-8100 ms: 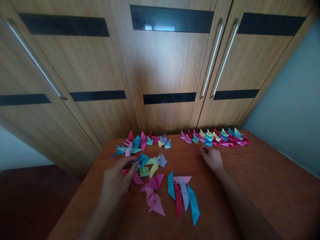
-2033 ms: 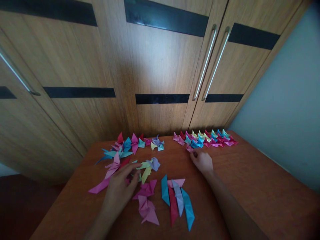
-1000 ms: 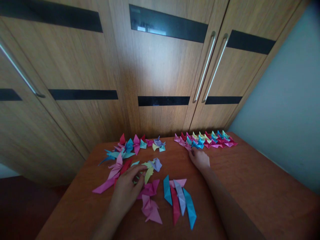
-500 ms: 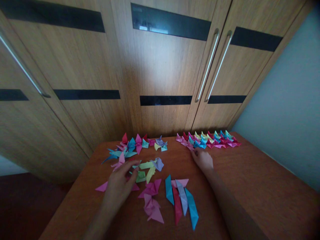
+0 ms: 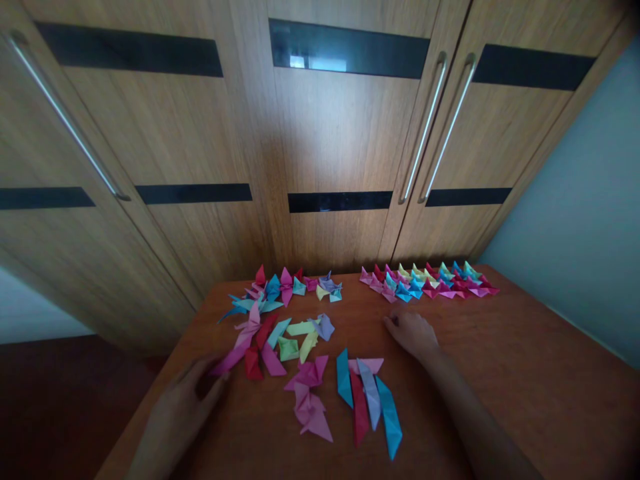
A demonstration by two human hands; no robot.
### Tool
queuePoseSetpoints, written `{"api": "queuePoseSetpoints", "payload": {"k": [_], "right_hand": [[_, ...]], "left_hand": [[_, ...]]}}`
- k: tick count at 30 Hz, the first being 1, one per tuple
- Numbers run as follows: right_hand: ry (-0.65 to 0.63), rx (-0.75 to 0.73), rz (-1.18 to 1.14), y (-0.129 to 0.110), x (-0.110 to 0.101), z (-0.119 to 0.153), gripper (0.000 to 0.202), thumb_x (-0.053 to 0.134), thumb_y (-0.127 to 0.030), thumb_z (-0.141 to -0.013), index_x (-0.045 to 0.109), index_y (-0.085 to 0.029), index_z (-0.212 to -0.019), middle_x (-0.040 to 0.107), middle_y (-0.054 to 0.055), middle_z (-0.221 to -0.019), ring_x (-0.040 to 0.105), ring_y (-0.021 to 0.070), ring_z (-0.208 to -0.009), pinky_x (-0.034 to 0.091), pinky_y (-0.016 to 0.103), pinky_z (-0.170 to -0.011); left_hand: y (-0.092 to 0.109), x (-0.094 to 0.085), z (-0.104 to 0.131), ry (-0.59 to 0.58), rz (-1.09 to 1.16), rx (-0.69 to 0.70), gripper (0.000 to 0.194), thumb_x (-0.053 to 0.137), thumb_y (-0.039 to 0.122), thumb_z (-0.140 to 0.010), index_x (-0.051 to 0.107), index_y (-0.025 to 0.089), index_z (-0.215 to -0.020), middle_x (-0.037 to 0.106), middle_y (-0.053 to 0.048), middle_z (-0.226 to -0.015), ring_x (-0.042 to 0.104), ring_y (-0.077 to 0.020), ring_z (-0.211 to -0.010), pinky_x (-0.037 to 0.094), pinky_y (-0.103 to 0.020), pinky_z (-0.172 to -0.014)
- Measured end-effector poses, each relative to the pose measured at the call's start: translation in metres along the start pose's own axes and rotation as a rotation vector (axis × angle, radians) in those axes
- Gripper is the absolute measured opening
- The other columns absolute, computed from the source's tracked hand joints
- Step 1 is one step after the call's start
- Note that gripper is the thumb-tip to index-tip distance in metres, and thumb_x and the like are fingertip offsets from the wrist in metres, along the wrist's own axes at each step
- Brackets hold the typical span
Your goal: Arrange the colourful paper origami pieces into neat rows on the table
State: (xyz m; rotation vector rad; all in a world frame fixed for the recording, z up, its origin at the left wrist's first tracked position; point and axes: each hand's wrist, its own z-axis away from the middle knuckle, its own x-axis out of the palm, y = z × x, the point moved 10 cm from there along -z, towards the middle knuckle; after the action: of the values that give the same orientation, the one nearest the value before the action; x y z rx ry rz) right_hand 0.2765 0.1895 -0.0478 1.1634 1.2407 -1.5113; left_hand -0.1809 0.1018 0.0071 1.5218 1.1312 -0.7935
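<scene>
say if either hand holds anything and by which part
The left hand is at the near end of the leftmost magenta strip; whether it grips cannot be told. The right hand shows nothing held.

Matt paper origami (image 5: 309, 374), smooth wooden tabletop (image 5: 530, 367), shiny metal handles (image 5: 423, 128)

Your left hand (image 5: 183, 399) stood with thumb (image 5: 215, 395) and fingers (image 5: 199, 367) parted in a curve. Your right hand (image 5: 414, 333), farther forward, had its fingers loosely curled, back upward. Your right forearm (image 5: 473, 408) slanted inward to the wrist (image 5: 433, 353); your left forearm (image 5: 147, 457) showed only in part.
</scene>
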Motion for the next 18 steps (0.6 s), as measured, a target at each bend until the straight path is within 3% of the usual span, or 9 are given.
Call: {"api": "queuePoseSetpoints", "payload": {"k": [5, 10, 14, 18], "right_hand": [[0.007, -0.021, -0.009, -0.003, 0.001, 0.001, 0.032, 0.041, -0.043, -0.089, 0.066, -0.023, -0.085, 0.069, 0.008, -0.091, 0.065, 0.0249, -0.087, 0.043, 0.031, -0.067], [-0.005, -0.018, -0.022, -0.003, 0.002, 0.001, 0.031, 0.042, -0.042, -0.089, 0.066, -0.023, -0.086, 0.069, 0.008, -0.093, 0.065, 0.0247, -0.088, 0.043, 0.030, -0.068], [-0.018, -0.019, -0.019, -0.004, 0.001, 0.002, 0.032, 0.042, -0.043, -0.089, 0.066, -0.023, -0.088, 0.069, 0.008, -0.094, 0.065, 0.0249, -0.091, 0.044, 0.031, -0.071], [-0.025, -0.015, -0.015, -0.004, 0.001, 0.002, 0.032, 0.042, -0.043, -0.089, 0.066, -0.023, -0.090, 0.069, 0.009, -0.095, 0.064, 0.0244, -0.093, 0.044, 0.030, -0.074]], "left_hand": [[0.029, -0.007, 0.008, 0.135, -0.102, 0.117, 0.038, 0.049, 0.045, -0.083, 0.062, 0.018, -0.106, 0.063, -0.013, -0.110, 0.060, -0.0301, -0.102, 0.047, -0.045, -0.092], [0.066, 0.020, 0.009, 0.031, -0.126, 0.223, 0.044, 0.052, 0.045, -0.083, 0.056, 0.021, -0.119, 0.057, -0.012, -0.122, 0.057, -0.0289, -0.108, 0.046, -0.044, -0.094], [0.067, 0.038, 0.007, -0.038, -0.120, 0.182, 0.046, 0.048, 0.041, -0.085, 0.050, 0.022, -0.127, 0.050, -0.011, -0.131, 0.056, -0.0287, -0.111, 0.049, -0.043, -0.090], [0.059, 0.037, 0.006, -0.027, -0.005, 0.144, 0.043, 0.050, 0.041, -0.085, 0.051, 0.022, -0.123, 0.051, -0.011, -0.131, 0.057, -0.0272, -0.110, 0.049, -0.042, -0.091]]}}
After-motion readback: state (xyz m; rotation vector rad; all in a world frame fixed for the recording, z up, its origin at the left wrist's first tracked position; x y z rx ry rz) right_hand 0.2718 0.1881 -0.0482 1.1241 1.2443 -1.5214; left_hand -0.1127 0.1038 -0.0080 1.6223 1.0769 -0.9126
